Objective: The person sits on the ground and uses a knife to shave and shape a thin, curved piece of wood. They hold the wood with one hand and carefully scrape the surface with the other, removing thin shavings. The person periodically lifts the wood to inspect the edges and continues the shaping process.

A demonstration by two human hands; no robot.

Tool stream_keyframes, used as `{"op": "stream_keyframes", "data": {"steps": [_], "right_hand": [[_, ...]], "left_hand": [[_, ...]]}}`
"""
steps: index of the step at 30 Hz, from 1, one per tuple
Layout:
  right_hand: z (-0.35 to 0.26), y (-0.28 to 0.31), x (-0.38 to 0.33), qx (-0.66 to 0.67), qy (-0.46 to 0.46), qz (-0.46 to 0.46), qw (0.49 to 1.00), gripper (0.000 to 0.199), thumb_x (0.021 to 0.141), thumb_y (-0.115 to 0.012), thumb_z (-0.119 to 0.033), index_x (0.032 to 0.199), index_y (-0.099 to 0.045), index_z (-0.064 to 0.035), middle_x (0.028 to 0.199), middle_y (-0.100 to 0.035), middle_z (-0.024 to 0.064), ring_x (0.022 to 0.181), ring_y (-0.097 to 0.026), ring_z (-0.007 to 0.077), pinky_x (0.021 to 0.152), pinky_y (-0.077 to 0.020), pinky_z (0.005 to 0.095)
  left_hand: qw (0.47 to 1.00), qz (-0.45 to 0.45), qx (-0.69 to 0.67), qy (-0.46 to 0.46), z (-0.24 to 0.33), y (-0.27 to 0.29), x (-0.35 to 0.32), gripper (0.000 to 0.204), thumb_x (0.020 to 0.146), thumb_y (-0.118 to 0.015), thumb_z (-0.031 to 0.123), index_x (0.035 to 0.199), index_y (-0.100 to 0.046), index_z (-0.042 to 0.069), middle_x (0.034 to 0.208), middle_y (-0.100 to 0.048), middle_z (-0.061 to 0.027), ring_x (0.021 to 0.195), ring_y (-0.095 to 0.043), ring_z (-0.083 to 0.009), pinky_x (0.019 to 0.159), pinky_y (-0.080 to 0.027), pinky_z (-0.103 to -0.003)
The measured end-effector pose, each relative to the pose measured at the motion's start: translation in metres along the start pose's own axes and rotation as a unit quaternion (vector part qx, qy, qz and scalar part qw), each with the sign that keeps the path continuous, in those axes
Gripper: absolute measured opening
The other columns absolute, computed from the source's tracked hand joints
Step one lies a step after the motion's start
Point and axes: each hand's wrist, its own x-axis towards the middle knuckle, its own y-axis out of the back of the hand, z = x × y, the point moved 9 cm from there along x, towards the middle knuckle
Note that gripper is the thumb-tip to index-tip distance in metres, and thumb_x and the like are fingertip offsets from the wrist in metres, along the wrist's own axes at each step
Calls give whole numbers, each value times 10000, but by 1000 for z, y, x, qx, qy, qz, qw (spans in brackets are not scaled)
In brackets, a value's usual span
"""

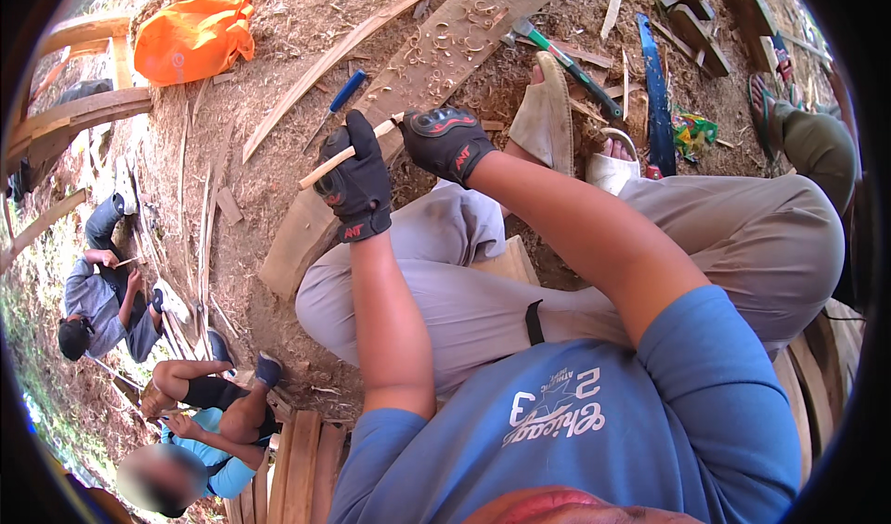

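My left hand (356, 179), in a black glove with red marks, is closed around a thin pale wooden stick (325, 168). One end of the stick juts out to the left of that hand. At the stick's other end is my right hand (444, 140), also gloved in black, its fingers curled in and pressed to it; whether it holds a small tool too is hidden. Both hands are above a long wooden plank (453, 37) strewn with curled shavings. Beside my left hand on the ground lies a blue-handled tool (347, 91) with a thin metal shaft.
A green-handled hammer (568, 64) lies beyond my right hand, near a long blue strip (655, 97) and a green wrapper (692, 134). An orange bag (193, 43) rests at far left. Two people (97, 292) sit at left; another person's leg (817, 148) shows at right.
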Motion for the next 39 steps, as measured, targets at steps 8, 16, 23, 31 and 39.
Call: {"op": "stream_keyframes", "data": {"steps": [8, 16, 23, 31, 39], "right_hand": [[58, -36, -2, -42, -41, -21, 998, 302, 972, -504, -247, 1072, -721, -62, 1088, -744, 222, 1017, -738, 374, 882, -576, 499], [67, -33, 9, -45, -66, -119, 990, 287, 938, -541, -217, 1059, -733, -41, 1142, -742, 204, 1047, -732, 379, 883, -584, 482], [29, -9, 2, 8, -25, -53, 998, 287, 963, -529, -262, 1061, -700, -53, 1117, -743, 194, 1027, -727, 371, 878, -571, 493], [61, -31, 2, -41, -48, -84, 994, 321, 946, -544, -216, 1146, -700, -19, 1134, -737, 215, 1083, -720, 373, 914, -574, 465], [44, -24, 3, -26, -5, -66, 997, 304, 935, -556, -193, 1125, -711, -13, 1119, -740, 223, 1047, -731, 377, 873, -586, 476]], "left_hand": [[987, 21, 134, -90, 17, -12, -14, 568, 1077, -490, 451, 739, -681, 38, 635, -635, -127, 605, -638, -314, 589, -459, -430], [999, -5, 43, 8, 8, 1, 0, 615, 1082, -415, 502, 759, -682, 52, 653, -656, -107, 649, -656, -299, 665, -485, -440], [1000, -6, 7, 16, -2, -5, -3, 605, 1074, -436, 506, 732, -659, 60, 629, -624, -96, 622, -632, -259, 645, -466, -427], [996, 28, -3, -86, 18, -2, -3, 583, 1071, -468, 483, 729, -656, 49, 617, -610, -98, 608, -619, -256, 620, -460, -415], [999, 15, 21, -43, 7, -3, -4, 644, 1086, -399, 507, 742, -666, 34, 628, -631, -92, 621, -625, -287, 651, -472, -461]]}}
